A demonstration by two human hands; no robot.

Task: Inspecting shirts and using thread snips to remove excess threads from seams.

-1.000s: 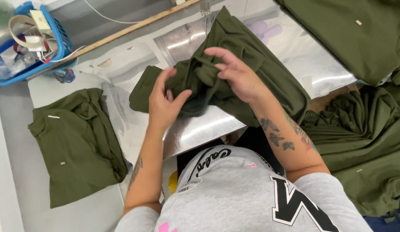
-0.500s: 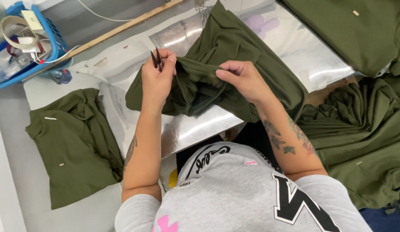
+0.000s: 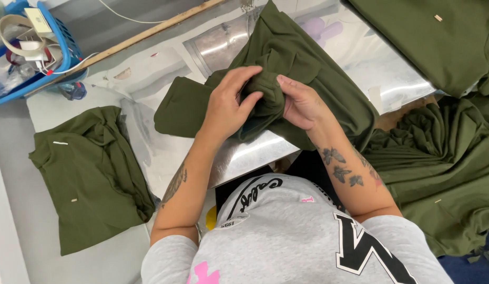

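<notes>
Head view: looking down on a person in a grey top at a shiny metal work surface (image 3: 244,152).
Far left: a blue basket (image 3: 71,50) of odds and ends sits at the table's back corner.
Left: a folded green garment (image 3: 87,173) lies flat on the grey table (image 3: 23,221), well apart from the hands.
Left hand (image 3: 226,108): curled over a bunched part of the green garment in hand (image 3: 302,63), fingers pressed down on the fold.
Right hand (image 3: 302,102): touching the same bunch from the other side, fingers pinching the cloth; whether a small tool is hidden in either hand I cannot tell.
Garment position: draped over the metal surface, between the hands and beyond them.
Long axis: runs from lower left to upper right, one end pointing toward the back of the table.
Right: a green pile (image 3: 439,158) hangs by the person's side.
Risk: the loose cloth could probably slide off the slick metal if the pinch slackens, and the bunch would open out.
</notes>
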